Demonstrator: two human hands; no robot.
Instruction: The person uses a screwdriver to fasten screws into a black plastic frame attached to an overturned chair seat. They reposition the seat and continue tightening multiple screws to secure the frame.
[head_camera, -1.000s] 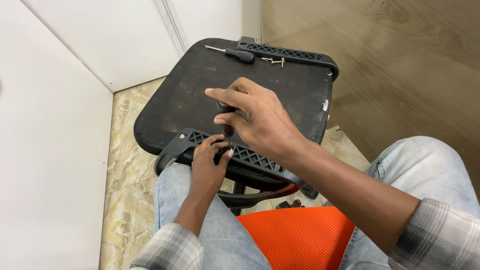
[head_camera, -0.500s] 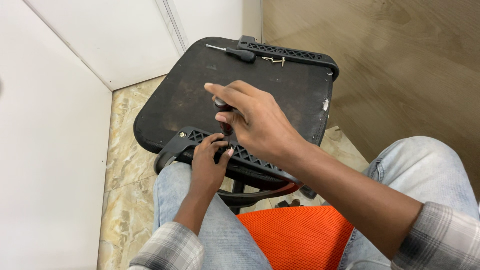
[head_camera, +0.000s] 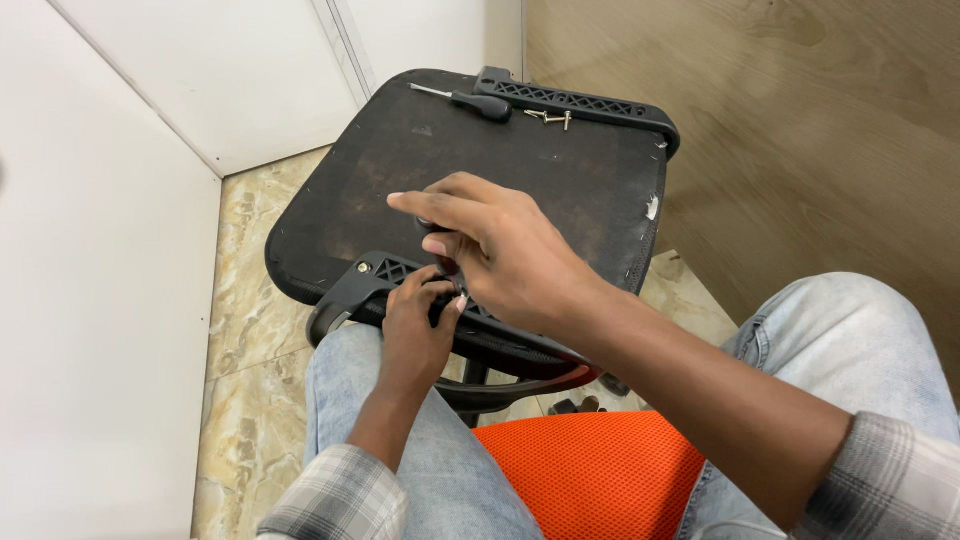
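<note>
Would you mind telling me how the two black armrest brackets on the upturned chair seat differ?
The near bracket lies under both hands: the left hand grips it and the right hand works above it. The far bracket lies untouched at the seat's far edge. A screw head shows on the near bracket's end; beside the far bracket lie loose screws and a screwdriver. Both are black plastic with a lattice pattern.

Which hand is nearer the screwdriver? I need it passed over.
Right. The right hand is mid-seat, below the screwdriver at the far edge; the left hand rests lower still, on the near black bracket.
</note>
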